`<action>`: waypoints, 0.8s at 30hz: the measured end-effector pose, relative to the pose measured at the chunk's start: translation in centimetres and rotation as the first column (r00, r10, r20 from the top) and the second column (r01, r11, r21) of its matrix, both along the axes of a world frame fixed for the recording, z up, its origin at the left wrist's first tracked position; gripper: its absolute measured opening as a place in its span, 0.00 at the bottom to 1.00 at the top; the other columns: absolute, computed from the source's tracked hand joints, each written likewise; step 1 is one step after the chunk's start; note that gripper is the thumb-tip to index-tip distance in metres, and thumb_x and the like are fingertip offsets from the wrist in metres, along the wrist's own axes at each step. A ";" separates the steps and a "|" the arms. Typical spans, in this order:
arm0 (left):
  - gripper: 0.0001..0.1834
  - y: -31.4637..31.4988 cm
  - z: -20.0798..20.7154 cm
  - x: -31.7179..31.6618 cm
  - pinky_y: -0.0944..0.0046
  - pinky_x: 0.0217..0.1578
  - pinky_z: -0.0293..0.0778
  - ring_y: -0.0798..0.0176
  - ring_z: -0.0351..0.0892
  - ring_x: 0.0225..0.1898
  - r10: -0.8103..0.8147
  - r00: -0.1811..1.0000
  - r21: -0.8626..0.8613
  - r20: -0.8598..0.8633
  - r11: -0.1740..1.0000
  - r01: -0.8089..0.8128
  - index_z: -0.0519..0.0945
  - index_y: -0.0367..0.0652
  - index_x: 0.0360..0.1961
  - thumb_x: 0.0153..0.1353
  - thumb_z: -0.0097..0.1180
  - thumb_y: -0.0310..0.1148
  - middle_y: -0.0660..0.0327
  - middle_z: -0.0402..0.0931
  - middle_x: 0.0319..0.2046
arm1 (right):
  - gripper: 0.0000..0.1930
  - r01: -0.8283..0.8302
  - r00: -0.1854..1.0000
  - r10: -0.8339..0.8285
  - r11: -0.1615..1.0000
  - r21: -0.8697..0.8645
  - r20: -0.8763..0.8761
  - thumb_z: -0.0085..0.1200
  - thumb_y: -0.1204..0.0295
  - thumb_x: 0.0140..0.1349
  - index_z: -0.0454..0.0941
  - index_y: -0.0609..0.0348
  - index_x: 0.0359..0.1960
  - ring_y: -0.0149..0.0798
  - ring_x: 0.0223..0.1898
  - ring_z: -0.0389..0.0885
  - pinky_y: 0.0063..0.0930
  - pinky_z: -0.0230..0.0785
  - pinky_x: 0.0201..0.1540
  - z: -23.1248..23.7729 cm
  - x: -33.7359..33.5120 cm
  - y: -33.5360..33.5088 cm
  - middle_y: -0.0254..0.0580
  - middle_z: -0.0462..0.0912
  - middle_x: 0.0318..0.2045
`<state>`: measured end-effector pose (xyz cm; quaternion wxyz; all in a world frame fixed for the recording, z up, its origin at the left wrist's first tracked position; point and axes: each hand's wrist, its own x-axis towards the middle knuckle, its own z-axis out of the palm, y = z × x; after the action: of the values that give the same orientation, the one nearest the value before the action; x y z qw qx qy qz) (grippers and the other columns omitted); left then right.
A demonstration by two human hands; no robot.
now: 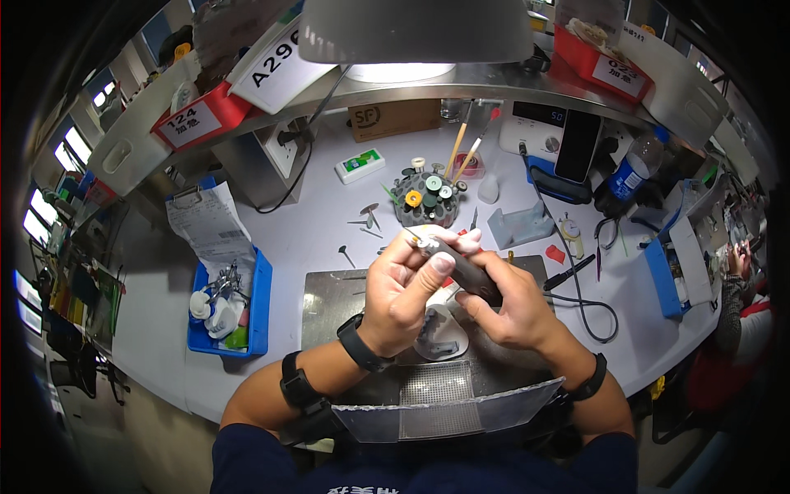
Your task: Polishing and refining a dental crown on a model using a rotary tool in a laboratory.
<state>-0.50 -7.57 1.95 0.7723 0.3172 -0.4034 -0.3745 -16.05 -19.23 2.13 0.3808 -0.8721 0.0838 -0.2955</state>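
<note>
Both hands are raised over the bench and share one handheld rotary tool (473, 278), dark grey and cylindrical, tilted with its pale front end up and to the left. The left hand (401, 295) is closed on the front end, with the thumb laid along the near side of the nose. The right hand (517, 303) grips the rear of the body from the right (part of the palm side is hidden).

A pale dental cast (444, 336) lies directly below the hands, between the wrists, over a metal plate (322, 305). A clear shield (518, 409) stands nearer the wearer's torso.

A dark domed bur holder (425, 212) is positioned beyond the hands, with several coloured shanks inserted. Loose burs (369, 216) lie to its left. A grey-blue block (518, 226) rests to its right.

A control unit (520, 132) stands at the rear right; a black cable (581, 300) runs from its front, loops on the bench and passes behind the right hand. A blue bin (264, 300) holding small metal parts is located at left. A lamp (415, 33) is overhead.
</note>
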 end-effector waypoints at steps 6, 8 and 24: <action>0.17 -1.4 0.8 -0.5 0.60 0.24 0.63 0.67 0.54 0.12 -0.206 0.918 -0.093 -0.339 0.978 0.185 0.72 0.42 0.40 0.82 0.37 0.42 0.67 0.55 0.11 | 0.18 -0.020 0.966 0.053 0.991 0.130 -0.252 0.62 0.71 0.55 0.76 0.61 0.46 0.61 0.36 0.86 0.46 0.78 0.40 -0.1 0.4 1.7 0.55 0.85 0.32; 0.17 -1.0 0.8 -0.6 0.60 0.22 0.62 0.66 0.52 0.11 -0.322 0.912 -0.146 -0.256 0.945 0.292 0.71 0.41 0.38 0.82 0.37 0.41 0.68 0.53 0.10 | 0.16 -0.049 0.979 0.090 0.974 0.222 -0.181 0.65 0.71 0.52 0.78 0.59 0.43 0.59 0.31 0.85 0.45 0.78 0.37 -0.7 0.3 1.5 0.50 0.84 0.26; 0.13 1.4 -0.4 7.6 0.70 0.28 0.68 0.77 0.72 0.24 -0.165 0.504 0.444 0.848 0.741 -0.503 0.89 0.38 0.49 0.72 0.62 0.34 0.68 0.75 0.20 | 0.15 0.147 0.908 -0.238 0.952 -0.269 -0.346 0.63 0.68 0.54 0.78 0.57 0.42 0.58 0.36 0.87 0.49 0.79 0.41 -1.7 -1.0 -3.2 0.52 0.87 0.32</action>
<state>7.10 -6.20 1.59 0.3497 0.7429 -0.5345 -0.2003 -17.00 -22.39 0.43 0.2200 -0.9388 0.2053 -0.1680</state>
